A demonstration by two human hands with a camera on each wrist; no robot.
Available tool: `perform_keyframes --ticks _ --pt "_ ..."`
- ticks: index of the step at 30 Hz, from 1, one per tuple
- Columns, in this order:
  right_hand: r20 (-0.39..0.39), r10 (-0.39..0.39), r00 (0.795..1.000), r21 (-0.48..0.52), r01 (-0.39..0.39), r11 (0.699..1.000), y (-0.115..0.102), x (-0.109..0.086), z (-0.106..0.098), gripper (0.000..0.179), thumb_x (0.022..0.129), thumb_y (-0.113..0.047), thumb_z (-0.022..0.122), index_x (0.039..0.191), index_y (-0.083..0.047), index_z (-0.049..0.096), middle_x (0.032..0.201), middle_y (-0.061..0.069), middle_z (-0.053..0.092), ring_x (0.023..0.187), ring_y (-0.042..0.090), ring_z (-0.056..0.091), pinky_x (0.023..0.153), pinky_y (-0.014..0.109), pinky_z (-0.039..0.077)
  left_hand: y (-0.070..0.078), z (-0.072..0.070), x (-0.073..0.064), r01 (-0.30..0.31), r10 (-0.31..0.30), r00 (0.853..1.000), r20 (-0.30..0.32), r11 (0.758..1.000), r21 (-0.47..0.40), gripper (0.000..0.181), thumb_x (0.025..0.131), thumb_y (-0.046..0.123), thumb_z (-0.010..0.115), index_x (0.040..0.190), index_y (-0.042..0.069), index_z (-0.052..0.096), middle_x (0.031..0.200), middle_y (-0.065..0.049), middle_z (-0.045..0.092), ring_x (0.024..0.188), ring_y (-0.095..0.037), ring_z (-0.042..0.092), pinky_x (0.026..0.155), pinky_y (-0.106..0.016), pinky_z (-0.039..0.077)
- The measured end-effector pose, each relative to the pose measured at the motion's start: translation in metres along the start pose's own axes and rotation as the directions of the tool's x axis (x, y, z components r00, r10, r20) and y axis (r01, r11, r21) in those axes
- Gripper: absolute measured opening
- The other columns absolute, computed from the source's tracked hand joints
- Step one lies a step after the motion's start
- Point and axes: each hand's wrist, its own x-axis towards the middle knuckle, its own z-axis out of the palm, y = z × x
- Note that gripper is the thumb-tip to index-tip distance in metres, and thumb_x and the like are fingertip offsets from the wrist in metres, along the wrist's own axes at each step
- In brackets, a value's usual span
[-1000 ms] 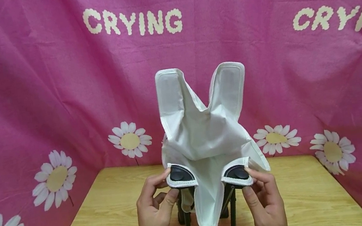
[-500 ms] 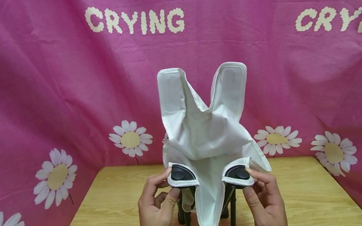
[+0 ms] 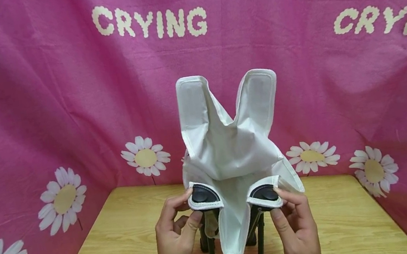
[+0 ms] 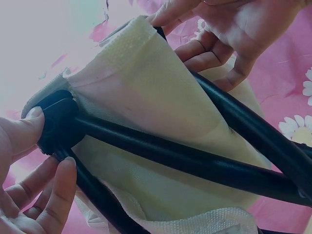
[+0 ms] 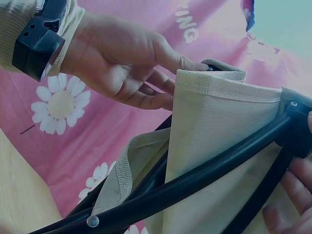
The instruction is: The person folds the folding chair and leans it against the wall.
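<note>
Black corners sit pinched, 1 apiece, by the left hand and right hand, both partly curled.

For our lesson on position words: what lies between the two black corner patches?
The head view shows white cloth between the left patch and right patch, dipping low at its front edge.

Cloth on frame, before curtain

Pink cloth, printed with white daisies and cream lettering, is hung around three sides of a pale wood-grained tabletop.
</note>
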Motion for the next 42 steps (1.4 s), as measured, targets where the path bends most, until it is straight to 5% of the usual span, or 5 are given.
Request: perform_keyframes --ticks 42 --pt "0.026 -0.077 0.997 0.048 0.075 0.996 0.0052 0.0031 0.0058 0.039 0.085 0.019 0.038 0.123 0.013 0.032 0.112 0.018 0.05 0.099 0.02 0.054 0.084 0.023 0.044 -0.0005 0.0026 0.0019 0.021 -0.021 1.0 -0.012 1.0 -0.002 0.038 0.079 -0.003 0.063 0.116 0.003 0.056 0.093 -0.007 0.058 0.087 -0.015 0.053 0.064 -0.027 0.05"
